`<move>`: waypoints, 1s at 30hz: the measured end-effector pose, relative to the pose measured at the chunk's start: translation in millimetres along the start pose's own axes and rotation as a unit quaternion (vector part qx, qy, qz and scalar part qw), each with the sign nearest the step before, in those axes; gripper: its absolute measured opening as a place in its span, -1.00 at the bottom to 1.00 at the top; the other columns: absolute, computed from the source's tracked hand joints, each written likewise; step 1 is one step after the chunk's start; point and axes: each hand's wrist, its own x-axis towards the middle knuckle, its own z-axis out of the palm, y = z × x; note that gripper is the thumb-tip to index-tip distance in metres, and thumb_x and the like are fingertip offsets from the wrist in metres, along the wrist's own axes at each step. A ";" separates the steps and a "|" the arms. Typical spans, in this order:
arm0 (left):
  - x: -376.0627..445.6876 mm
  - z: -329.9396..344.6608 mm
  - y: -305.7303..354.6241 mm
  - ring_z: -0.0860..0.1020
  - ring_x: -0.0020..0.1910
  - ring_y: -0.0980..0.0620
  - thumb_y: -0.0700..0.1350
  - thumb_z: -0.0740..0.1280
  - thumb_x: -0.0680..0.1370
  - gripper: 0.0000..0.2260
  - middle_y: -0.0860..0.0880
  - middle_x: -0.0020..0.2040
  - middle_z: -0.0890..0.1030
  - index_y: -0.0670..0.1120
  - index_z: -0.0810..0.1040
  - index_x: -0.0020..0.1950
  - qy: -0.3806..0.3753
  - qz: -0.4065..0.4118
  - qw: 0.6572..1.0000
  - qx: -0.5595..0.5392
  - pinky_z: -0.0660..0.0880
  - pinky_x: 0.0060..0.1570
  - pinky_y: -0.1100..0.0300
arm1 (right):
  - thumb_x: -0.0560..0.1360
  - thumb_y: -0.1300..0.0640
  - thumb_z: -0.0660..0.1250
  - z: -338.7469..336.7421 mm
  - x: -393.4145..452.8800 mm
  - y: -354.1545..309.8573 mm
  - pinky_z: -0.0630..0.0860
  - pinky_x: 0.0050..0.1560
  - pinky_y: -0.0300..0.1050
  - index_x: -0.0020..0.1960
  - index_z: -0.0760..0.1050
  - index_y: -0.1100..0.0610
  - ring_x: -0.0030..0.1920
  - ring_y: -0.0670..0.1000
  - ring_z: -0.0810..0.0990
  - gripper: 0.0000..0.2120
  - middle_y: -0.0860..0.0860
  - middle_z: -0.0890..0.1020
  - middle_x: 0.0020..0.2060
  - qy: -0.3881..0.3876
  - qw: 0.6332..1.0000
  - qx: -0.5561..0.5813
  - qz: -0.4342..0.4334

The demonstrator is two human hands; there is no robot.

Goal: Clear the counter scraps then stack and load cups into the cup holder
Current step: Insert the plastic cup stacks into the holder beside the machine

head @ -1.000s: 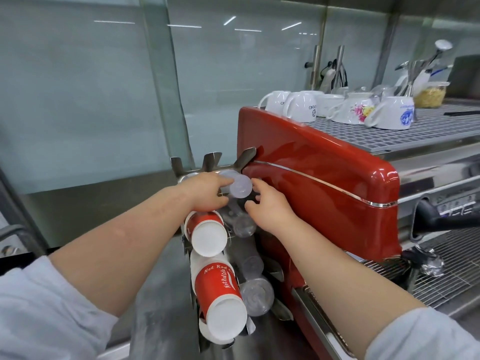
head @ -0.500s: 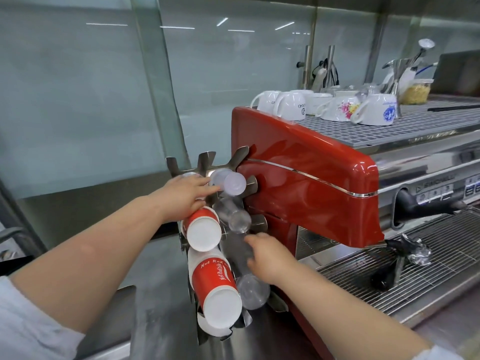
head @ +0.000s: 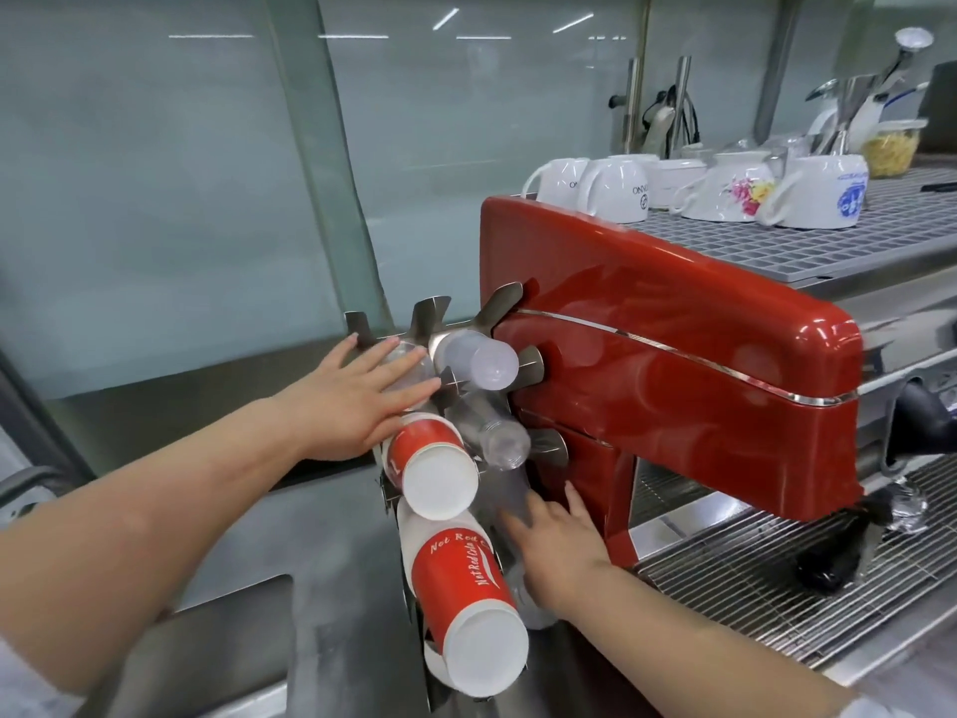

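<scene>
A metal cup holder (head: 430,316) with fin-shaped dividers stands on the counter left of the red espresso machine (head: 673,365). Its slots hold stacks lying bottom-out: a frosted clear stack (head: 479,360) at the top, a clear stack (head: 499,437) below it, and two red-and-white paper stacks (head: 435,471) (head: 468,598) on the left. My left hand (head: 357,401) lies flat with fingers spread on a clear stack (head: 406,367) in the upper left slot. My right hand (head: 556,549) presses fingers-apart against the lower clear stack (head: 510,497), which it mostly hides.
White ceramic mugs (head: 621,191) sit upside down on the machine's grey top grille. A portafilter (head: 839,549) hangs over the metal drip tray (head: 777,598) at right. A glass panel (head: 155,173) rises behind the holder. Steel counter (head: 321,588) lies below.
My right hand dropped from the top frosted stack to the lower clear stack. My left hand opened from a curled grip near the top slot to lying flat on the upper left stack.
</scene>
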 end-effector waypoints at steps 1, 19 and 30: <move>-0.5 0.5 1.1 -0.27 0.57 -0.03 0.37 -0.58 0.35 -0.35 0.04 0.61 -0.22 0.32 -0.36 0.45 0.000 -0.004 1.000 -0.016 -0.26 0.48 -0.17 | 0.45 0.03 0.34 0.7 1.8 -0.9 -0.27 0.51 0.24 0.56 -0.04 -0.10 0.45 0.20 0.26 -0.19 0.19 0.15 0.49 -0.001 1.000 -0.007 0.000; 1.5 6.5 10.7 -0.24 0.59 -0.04 0.34 -0.37 0.44 -0.34 0.03 0.62 -0.16 0.30 -0.13 0.55 0.043 -0.057 0.991 -0.114 -0.18 0.53 -0.08 | 0.53 0.11 0.25 13.1 24.8 -9.4 0.29 0.31 0.07 0.46 0.15 -0.06 0.26 0.23 0.43 -0.45 0.20 0.28 0.39 0.018 0.999 0.022 0.023; 1.3 7.7 12.1 -0.22 0.59 -0.03 0.35 -0.34 0.43 -0.34 0.04 0.63 -0.11 0.32 -0.08 0.54 0.044 -0.063 0.987 -0.141 -0.15 0.54 -0.09 | 0.45 0.14 0.35 0.8 2.9 -7.6 0.39 0.17 0.06 0.43 0.19 0.00 0.18 0.24 0.48 -0.39 0.17 0.36 0.31 0.059 0.996 0.055 0.032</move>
